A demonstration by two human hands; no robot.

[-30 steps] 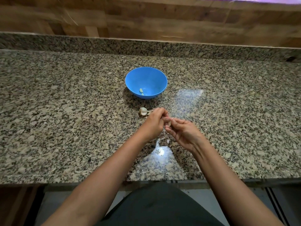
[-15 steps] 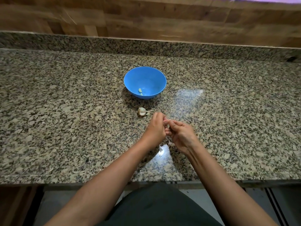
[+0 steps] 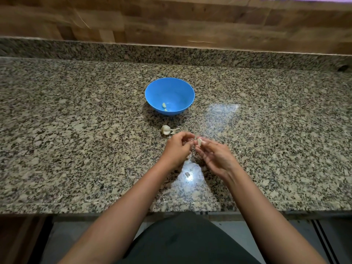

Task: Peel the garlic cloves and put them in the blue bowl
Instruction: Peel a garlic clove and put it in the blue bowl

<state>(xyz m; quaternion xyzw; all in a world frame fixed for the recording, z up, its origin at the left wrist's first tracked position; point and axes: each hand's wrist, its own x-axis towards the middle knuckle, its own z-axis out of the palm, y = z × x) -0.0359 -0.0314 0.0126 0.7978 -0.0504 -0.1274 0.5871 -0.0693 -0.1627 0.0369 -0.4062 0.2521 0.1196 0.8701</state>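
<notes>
Pale garlic clove [image 3: 199,141] pinched in right hand [image 3: 216,157] grip, over worktop [image 3: 76,130].
Left hand [image 3: 178,148] curled beside it, blurred, grip unclear. Blue bowl [image 3: 171,92] beyond held peeled cloves [image 3: 164,105], well apart from worktop edges.

Speckled granite countertop [image 3: 76,149], wooden wall [image 3: 171,20], dark clothing [image 3: 190,242]

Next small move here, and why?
Probably the left hand pinches the skin on the clove and pulls it off: the right hand holds the clove up beside the left hand, short of the blue bowl. Blur hides whether skin is left on it.
</notes>
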